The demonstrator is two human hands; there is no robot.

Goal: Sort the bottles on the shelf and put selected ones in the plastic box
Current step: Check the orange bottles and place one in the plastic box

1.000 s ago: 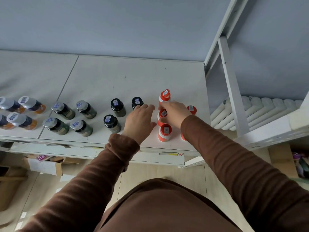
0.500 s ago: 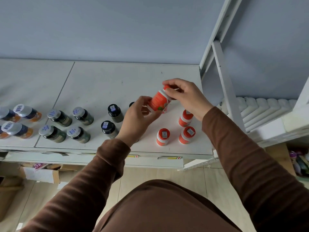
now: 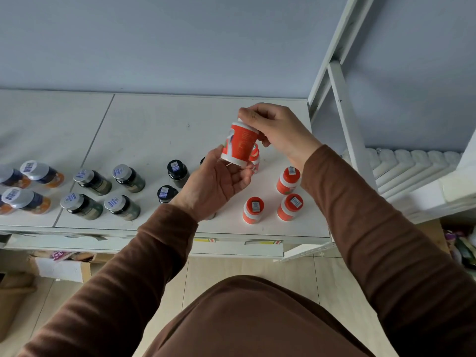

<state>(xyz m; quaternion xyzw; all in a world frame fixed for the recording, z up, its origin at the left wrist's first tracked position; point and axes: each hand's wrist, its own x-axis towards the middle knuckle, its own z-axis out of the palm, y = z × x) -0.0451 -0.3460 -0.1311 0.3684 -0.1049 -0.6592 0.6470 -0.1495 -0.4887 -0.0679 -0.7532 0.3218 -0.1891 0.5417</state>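
Observation:
An orange bottle with a white base [image 3: 239, 144] is held above the white shelf [image 3: 144, 130], tilted. My right hand [image 3: 275, 130] grips its cap end from above. My left hand [image 3: 219, 184] cups its base from below. Three more orange-capped bottles [image 3: 253, 210] stand on the shelf under my hands, and another is partly hidden behind the held one. Black-capped dark jars [image 3: 176, 171] stand to the left. No plastic box is in view.
Further left stand silver-capped green jars [image 3: 92, 181] and silver-capped blue and orange jars [image 3: 41, 173]. A white shelf upright [image 3: 345, 119] rises at the right, with a white radiator [image 3: 412, 168] beyond it. Cardboard boxes [image 3: 64, 266] sit on the floor below.
My right hand picked one orange bottle off the shelf and lifted it. My left hand came in under its base, and the bottle has turned more upright between both hands.

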